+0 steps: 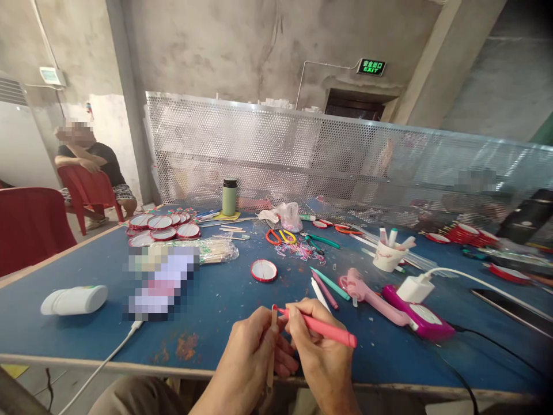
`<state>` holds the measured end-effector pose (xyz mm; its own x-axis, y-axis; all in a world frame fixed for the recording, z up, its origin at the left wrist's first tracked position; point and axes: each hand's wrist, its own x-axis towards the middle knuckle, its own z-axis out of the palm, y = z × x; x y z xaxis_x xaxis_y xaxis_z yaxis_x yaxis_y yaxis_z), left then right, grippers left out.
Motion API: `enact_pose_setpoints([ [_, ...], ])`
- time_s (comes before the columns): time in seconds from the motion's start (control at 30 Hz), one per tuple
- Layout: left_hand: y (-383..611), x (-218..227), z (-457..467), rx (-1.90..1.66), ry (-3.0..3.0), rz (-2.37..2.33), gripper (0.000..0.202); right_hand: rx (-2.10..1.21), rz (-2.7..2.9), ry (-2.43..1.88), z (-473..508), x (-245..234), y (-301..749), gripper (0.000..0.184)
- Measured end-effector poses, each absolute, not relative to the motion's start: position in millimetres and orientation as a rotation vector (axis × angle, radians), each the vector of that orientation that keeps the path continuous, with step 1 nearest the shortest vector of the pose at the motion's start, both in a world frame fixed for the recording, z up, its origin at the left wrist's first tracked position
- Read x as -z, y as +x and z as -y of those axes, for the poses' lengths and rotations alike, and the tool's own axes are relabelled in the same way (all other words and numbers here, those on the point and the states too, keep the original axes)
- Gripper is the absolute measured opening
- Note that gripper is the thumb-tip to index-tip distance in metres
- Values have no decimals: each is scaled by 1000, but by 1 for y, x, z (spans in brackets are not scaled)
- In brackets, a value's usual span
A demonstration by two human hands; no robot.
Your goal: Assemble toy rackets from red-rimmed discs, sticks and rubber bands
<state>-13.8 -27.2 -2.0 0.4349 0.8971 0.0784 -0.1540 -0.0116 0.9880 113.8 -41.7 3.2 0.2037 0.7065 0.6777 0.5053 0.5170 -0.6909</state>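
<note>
Near the table's front edge, my left hand [259, 340] is closed around a thin wooden stick [271, 360], held upright with its tip showing above the thumb. The tip carries a red mark. My right hand [322, 346] grips a red marker pen [326, 329], its point touching or very close to the stick's top. Just beyond my hands lies a round white disc with a red rim [263, 270]. To the right of it rest a white pen [320, 294], a dark pink pen [325, 289] and a teal pen [330, 283].
A pink glue gun [374, 297] leans on a magenta power strip [419, 317] with a white charger. Behind stands a paper cup of pens [386, 257]. At left are a white bottle [74, 300], a phone [166, 282] with cable and red-rimmed discs [162, 225]. A person [93, 161] sits beyond.
</note>
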Motion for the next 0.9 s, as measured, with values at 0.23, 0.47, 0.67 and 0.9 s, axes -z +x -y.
enact_pose_setpoints([
  [0.23, -19, -6, 30, -941, 1315, -732, 39, -156, 1448, -1062, 43, -7, 112, 19],
  [0.47, -18, -9, 31, -960, 1314, -778, 34, -206, 1498, -1041, 44, -7, 113, 19],
  [0.67, -17, -8, 32, -992, 1329, -791, 34, -237, 1526, -1054, 43, -7, 113, 20],
  [0.9, -15, -2, 28, -994, 1370, -793, 33, -220, 1539, -1058, 44, -9, 113, 19],
])
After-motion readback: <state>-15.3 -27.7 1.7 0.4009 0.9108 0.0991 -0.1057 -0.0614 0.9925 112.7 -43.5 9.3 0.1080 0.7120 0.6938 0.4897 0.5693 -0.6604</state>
